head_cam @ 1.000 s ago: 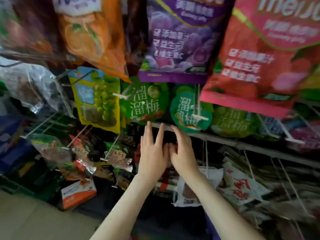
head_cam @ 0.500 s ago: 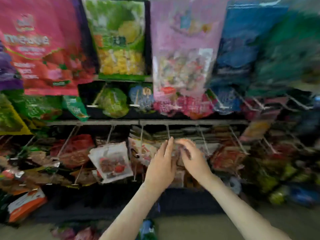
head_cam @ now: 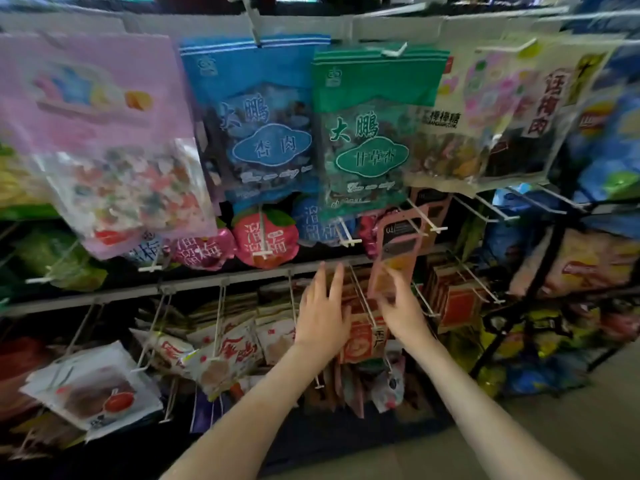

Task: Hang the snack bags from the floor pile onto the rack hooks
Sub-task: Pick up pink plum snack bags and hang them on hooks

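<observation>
My right hand (head_cam: pixel 403 308) holds a slim pink and orange snack bag (head_cam: pixel 398 249) by its lower end and lifts it upright in front of the rack. The bag's top reaches the white wire hooks (head_cam: pixel 420 216) of the middle row. My left hand (head_cam: pixel 322 313) hovers just left of it, fingers spread, holding nothing, over a lower hook (head_cam: pixel 362 296) loaded with red and white bags (head_cam: pixel 360 337). The floor pile is out of sight.
Large bags hang across the top row: pink (head_cam: pixel 104 133), blue (head_cam: pixel 256 123), green (head_cam: pixel 367 133). Round plum packets (head_cam: pixel 265 239) hang below them. A grey shelf rail (head_cam: pixel 194 284) crosses the rack. A black stand (head_cam: pixel 540 271) with chip bags is on the right; bare floor (head_cam: pixel 519 438) lies at lower right.
The view has swung right along the rack. My right hand has risen with the pink bag toward the middle hooks, and my left hand has opened and moved apart from it.
</observation>
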{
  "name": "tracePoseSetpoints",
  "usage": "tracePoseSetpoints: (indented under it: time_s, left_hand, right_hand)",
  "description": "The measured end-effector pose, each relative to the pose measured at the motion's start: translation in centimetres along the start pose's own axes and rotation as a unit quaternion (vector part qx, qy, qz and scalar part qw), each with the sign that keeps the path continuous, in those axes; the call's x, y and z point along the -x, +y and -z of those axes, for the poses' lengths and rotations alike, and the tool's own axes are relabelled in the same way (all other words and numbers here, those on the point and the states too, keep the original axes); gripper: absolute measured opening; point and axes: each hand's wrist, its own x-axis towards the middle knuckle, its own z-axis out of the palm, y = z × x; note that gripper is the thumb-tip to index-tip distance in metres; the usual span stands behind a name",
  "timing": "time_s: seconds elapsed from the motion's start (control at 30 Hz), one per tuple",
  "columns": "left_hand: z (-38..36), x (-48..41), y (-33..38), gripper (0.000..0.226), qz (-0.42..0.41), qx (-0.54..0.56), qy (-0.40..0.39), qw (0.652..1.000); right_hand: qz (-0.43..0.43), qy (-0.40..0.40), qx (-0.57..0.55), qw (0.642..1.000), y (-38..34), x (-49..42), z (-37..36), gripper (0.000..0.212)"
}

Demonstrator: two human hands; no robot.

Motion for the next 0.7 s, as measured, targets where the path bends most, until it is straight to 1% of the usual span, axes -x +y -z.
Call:
tracePoseSetpoints:
  time_s: [0.1, 0.3, 0.37, 0.47, 0.6, 0.7]
  left_hand:
    - [-0.4, -3.7, -1.4, 0.074, 0.033, -0.023, 0.030, 0.999]
    - [-3.1, -8.2, -3.8, 0.079, 0.065, -0.064, 0.038, 0.995]
    - [-4.3, -8.8, -4.6, 0.083, 0.080, -0.100, 0.043, 0.991]
    - [-5.6, -9.6, -6.0, 0.087, 0.108, -0.122, 0.064, 0.985]
    - [-6.4, -10.1, -7.1, 0.090, 0.114, -0.112, 0.117, 0.980]
    - [-6.7, -9.9, -7.5, 0.090, 0.110, -0.111, 0.139, 0.978]
  right_hand:
    - [-0.009, -0.057, -0.045, 0.997, -0.2, -3.7, -1.3, 0.066]
    - [-0.003, -0.137, -0.046, 0.990, -0.3, -10.5, -4.9, 0.080]
    - [0.006, -0.127, -0.043, 0.991, 0.1, -12.5, -6.3, 0.088]
    - [-0.015, -0.080, -0.049, 0.995, 0.8, -15.2, -8.1, 0.099]
    - [-0.021, -0.066, -0.170, 0.983, 2.1, -17.2, -10.2, 0.103]
    - [-0.067, -0.053, -0.258, 0.962, 2.4, -18.3, -10.6, 0.102]
